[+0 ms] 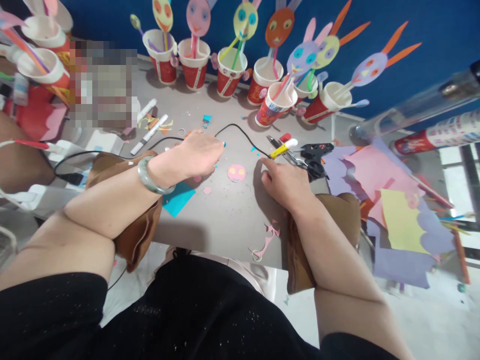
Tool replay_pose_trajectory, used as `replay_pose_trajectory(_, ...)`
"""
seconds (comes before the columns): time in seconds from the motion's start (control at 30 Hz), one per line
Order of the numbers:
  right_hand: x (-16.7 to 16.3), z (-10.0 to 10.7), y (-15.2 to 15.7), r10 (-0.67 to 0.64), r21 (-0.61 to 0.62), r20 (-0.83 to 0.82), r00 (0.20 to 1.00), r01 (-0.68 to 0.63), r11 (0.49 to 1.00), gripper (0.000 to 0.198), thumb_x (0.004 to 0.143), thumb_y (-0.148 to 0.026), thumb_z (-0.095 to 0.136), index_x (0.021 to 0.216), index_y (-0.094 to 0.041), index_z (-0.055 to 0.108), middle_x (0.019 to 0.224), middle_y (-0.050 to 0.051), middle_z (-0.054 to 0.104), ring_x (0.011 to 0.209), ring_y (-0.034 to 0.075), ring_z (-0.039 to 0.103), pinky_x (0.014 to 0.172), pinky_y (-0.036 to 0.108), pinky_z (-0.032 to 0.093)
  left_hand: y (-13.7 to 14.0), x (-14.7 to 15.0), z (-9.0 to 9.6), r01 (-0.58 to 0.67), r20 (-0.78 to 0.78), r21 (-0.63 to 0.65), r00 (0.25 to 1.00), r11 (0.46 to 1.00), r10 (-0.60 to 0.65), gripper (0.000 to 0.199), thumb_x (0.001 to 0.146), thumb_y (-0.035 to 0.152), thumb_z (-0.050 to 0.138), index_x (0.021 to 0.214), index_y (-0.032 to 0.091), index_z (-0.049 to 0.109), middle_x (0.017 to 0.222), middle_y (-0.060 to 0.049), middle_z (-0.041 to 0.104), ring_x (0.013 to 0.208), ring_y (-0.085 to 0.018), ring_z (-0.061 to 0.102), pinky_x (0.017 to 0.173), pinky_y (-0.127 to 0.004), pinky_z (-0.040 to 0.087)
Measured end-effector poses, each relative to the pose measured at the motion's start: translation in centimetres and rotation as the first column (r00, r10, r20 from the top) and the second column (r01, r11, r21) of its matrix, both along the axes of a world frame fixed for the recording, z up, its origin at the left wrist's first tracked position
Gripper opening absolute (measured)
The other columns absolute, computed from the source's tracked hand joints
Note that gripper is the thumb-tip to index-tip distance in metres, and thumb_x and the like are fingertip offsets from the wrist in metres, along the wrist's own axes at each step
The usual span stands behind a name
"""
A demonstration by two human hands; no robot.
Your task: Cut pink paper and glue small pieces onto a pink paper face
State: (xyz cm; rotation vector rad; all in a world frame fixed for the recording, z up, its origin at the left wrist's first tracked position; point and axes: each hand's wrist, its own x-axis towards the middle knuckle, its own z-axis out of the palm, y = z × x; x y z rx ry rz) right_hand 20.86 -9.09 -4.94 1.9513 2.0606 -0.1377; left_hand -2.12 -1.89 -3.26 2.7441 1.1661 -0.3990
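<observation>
The left hand (198,152) has its fingers curled down over the table, a tiny blue tip (224,144) showing at their ends; whether they pinch it I cannot tell. The right hand (285,182) is loosely bent, its index fingertip just beside a yellow-and-white tool (284,148), and whether it grasps anything cannot be made out. Largest of all is the grey table (225,230). Taking the pink paper face as the clock's centre, the red-and-white cups (227,85), bearing paper heads with long ears, stretch from eleven to two o'clock, and purple, pink and yellow paper sheets (403,220) overlap at three. A bright blue sheet (178,200) lies at eight, partly under the left forearm; two white markers (150,134) are at ten, and a pink cut-out scrap (268,241) at five. The pink paper face (236,173), with yellow eyes and a blue mouth, lies flat between the hands, touching neither. Smallest, a pink disc (207,190) sits at eight, near the blue sheet.
</observation>
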Motion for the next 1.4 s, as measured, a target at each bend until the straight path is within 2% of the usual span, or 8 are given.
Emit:
replay_pose_trajectory(0.1,0.1,-0.1,-0.1,-0.01,0.072,-0.056,0.998,0.014,0.997,0.048,0.097,-0.026,0.046,0.14,-0.019,0.067,0.104,0.018,0.079,0.089,0.033,0.07,0.072,0.038,0.043,0.1,-0.2,-0.5,0.02,-0.04,-0.026,0.999,0.999,-0.021,0.018,0.071,0.009,0.065,0.079,0.02,0.078,0.064,-0.007,0.072,0.084,-0.026,0.072,0.088,-0.039,0.049)
replay_pose_trajectory(0.4,0.7,-0.7,0.2,-0.025,0.095,-0.243,0.97,0.049,0.994,0.034,0.095,-0.025,0.053,0.123,-0.021,0.073,0.092,0.009,0.079,0.087,0.027,0.069,0.072,0.035,0.038,-0.2,-0.4,-2.0,0.022,0.005,0.046,1.0,0.999,-0.022,0.021,0.073,0.008,0.064,0.082,0.021,0.078,0.061,-0.004,0.067,0.082,-0.024,0.072,0.087,-0.038,0.048)
replay_pose_trajectory(0.53,0.7,-0.8,0.2,-0.025,0.096,-0.263,0.964,0.052,0.994,0.032,0.094,-0.024,0.054,0.119,-0.021,0.074,0.091,0.008,0.078,0.086,0.026,0.067,0.071,0.035,0.037,-0.2,-0.4,-1.9,0.049,0.003,0.066,0.999,0.997,-0.05,0.021,0.071,0.008,0.064,0.083,0.019,0.077,0.064,-0.006,0.069,0.085,-0.026,0.073,0.085,-0.037,0.048)
replay_pose_trajectory(0.8,0.7,-1.0,0.2,-0.001,0.11,-0.253,0.967,0.029,0.993,0.029,0.093,-0.026,0.053,0.111,-0.021,0.076,0.087,0.008,0.076,0.081,0.025,0.064,0.069,0.035,0.034,0.2,-0.5,-1.9,0.056,-0.002,-0.004,0.998,0.998,-0.056,0.023,0.071,0.009,0.064,0.086,0.019,0.078,0.069,-0.007,0.074,0.084,-0.026,0.074,0.078,-0.034,0.049)
replay_pose_trajectory(1.0,0.6,-0.9,0.0,0.034,0.112,-0.277,0.96,-0.003,0.994,0.025,0.094,-0.028,0.054,0.103,-0.021,0.076,0.086,0.008,0.076,0.08,0.024,0.064,0.068,0.034,0.033,0.0,-0.3,0.1,0.011,0.022,-0.106,1.0,0.994,-0.009,0.024,0.078,0.013,0.062,0.093,0.017,0.08,0.08,-0.008,0.077,0.091,-0.024,0.072,0.083,-0.035,0.05)
replay_pose_trajectory(1.13,0.5,-0.8,0.1,0.033,0.08,-0.275,0.961,-0.012,0.997,0.022,0.094,-0.026,0.055,0.102,-0.022,0.075,0.087,0.007,0.077,0.083,0.024,0.064,0.066,0.033,0.03,0.1,0.0,1.9,-0.033,0.002,-0.218,0.999,0.975,0.034,0.024,0.082,0.012,0.059,0.087,0.021,0.08,0.064,-0.002,0.072,0.073,-0.019,0.066,0.072,-0.033,0.048)
replay_pose_trajectory(1.27,0.2,-0.7,0.1,0.006,0.028,-0.248,0.969,0.001,1.0,0.02,0.093,-0.026,0.057,0.1,-0.022,0.074,0.088,0.007,0.077,0.085,0.025,0.065,0.066,0.033,0.029,1.0,0.0,1.8,-0.071,-0.016,-0.213,0.998,0.974,0.069,0.02,0.08,0.013,0.061,0.084,0.019,0.08,0.068,-0.005,0.074,0.066,-0.019,0.066,0.064,-0.032,0.045)
replay_pose_trajectory(1.4,0.1,-0.6,0.1,0.003,0.017,-0.244,0.97,0.001,1.0,0.023,0.095,-0.029,0.056,0.105,-0.022,0.075,0.089,0.007,0.077,0.084,0.025,0.063,0.066,0.033,0.029,1.1,0.1,1.7,-0.037,-0.058,-0.209,0.998,0.977,0.025,0.021,0.076,0.009,0.064,0.082,0.02,0.08,0.068,-0.005,0.074,0.07,-0.021,0.069,0.066,-0.032,0.046)
